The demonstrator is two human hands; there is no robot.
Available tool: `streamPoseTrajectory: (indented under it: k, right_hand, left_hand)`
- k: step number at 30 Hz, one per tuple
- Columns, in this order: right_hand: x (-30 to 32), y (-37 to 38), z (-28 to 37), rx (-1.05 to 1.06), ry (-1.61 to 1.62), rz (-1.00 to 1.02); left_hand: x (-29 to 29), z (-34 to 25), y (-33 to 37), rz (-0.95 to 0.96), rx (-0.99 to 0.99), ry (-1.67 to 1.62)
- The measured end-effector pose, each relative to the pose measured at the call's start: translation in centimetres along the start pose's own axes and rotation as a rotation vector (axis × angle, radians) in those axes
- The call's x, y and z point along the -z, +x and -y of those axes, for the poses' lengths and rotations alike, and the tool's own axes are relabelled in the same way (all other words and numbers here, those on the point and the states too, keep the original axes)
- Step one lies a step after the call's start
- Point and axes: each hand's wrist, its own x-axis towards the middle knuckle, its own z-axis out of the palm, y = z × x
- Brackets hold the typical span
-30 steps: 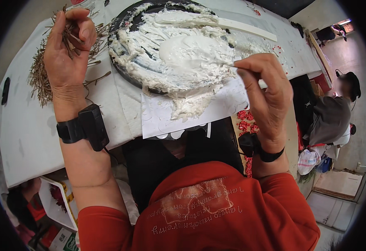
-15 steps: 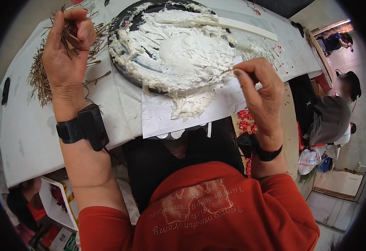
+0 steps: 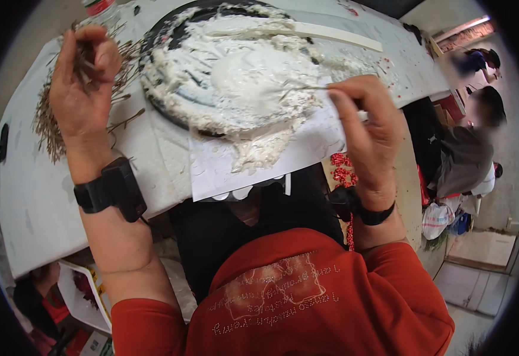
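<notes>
A bunch of thin brown stems (image 3: 83, 62) is held in the curled fingers of my left hand (image 3: 85, 98), raised at the left over a loose pile of similar stems (image 3: 47, 130). Between thumb and forefinger, my right hand (image 3: 371, 115) pinches one thin stem (image 3: 307, 88). Its far end reaches over thick white paste (image 3: 247, 74), and whether the tip touches is hard to tell. The paste is smeared across a round black tray (image 3: 178, 41) and hangs over the near rim onto a white paper sheet (image 3: 212, 163).
A flat white stick (image 3: 345, 37) lies across the tray's right edge. Small red beads (image 3: 343, 172) lie right of my lap. A bottle (image 3: 98, 7) stands at the back left, a dark object (image 3: 3, 142) on the table's left. Another person (image 3: 470, 148) is at the right.
The right-hand stem has lifted from the paste and now shows longer and clearer. My left hand is still around its bunch. The whole view has shifted slightly.
</notes>
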Motion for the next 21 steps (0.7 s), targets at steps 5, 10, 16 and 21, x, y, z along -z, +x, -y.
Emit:
streamPoseTrajectory:
  k: [5, 10, 16, 21]
  right_hand:
    - [0.3, -0.4, -0.6, 0.002, -0.057, 0.073]
    - [0.6, -1.0, -1.5, 0.057, 0.008, -0.04]
    - [3.1, -1.2, -3.3, -0.055, 0.135, -0.166]
    - [8.5, -1.0, -9.2, -0.387, 0.298, -0.58]
  left_hand:
    - [0.5, -0.8, -0.5, -0.037, 0.005, -0.007]
    - [1.3, -0.1, -0.2, -0.055, 0.069, 0.01]
    - [1.5, -0.1, -0.4, -0.048, 0.063, 0.031]
    - [1.0, 0.0, -0.2, -0.057, 0.066, 0.072]
